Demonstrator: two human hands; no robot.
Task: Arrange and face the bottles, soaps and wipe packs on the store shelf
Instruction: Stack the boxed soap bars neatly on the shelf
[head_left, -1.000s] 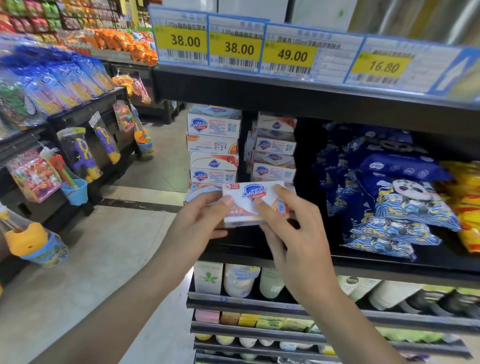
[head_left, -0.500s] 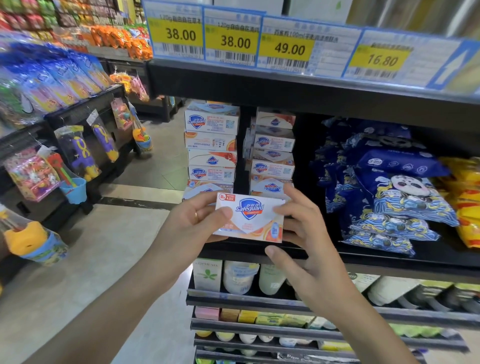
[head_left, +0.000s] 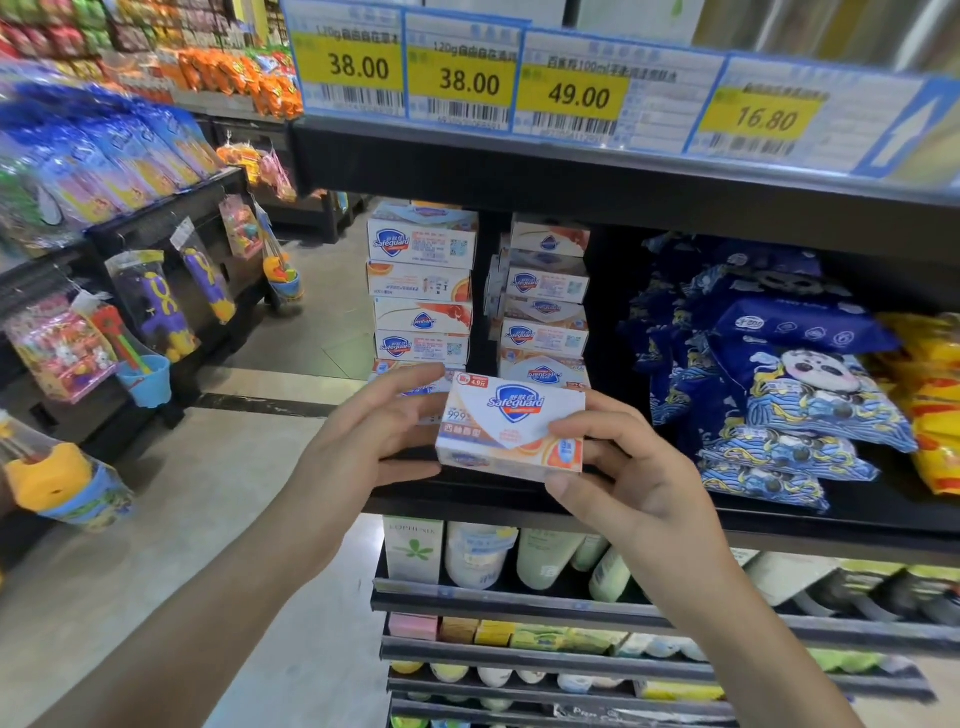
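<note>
Compared with one second ago, the soap box is no longer close to the stacks: I have drawn it toward me and tilted its printed face up, so the Safeguard shield and the small price sticker are now readable. Half a second ago it was already in front of the shelf edge; since then it has turned a little more level.

From the head view, my left hand holds the left end of the box, the thumb along its lower edge and the fingers curved behind the top. My right hand pinches the right end, with fingers bent over the front corner and the thumb under it. Both hands grasp the box, and it floats free of the shelf, just before the two soap stacks.

To do this step well, I think I should keep the logo upright and facing the aisle, then lay the box flat on the lower pile, its front edge flush with the boxes beneath. Some of those boxes show upside-down logos, so they probably need turning as well. The blue wipe packs lie well apart on the right.
</note>
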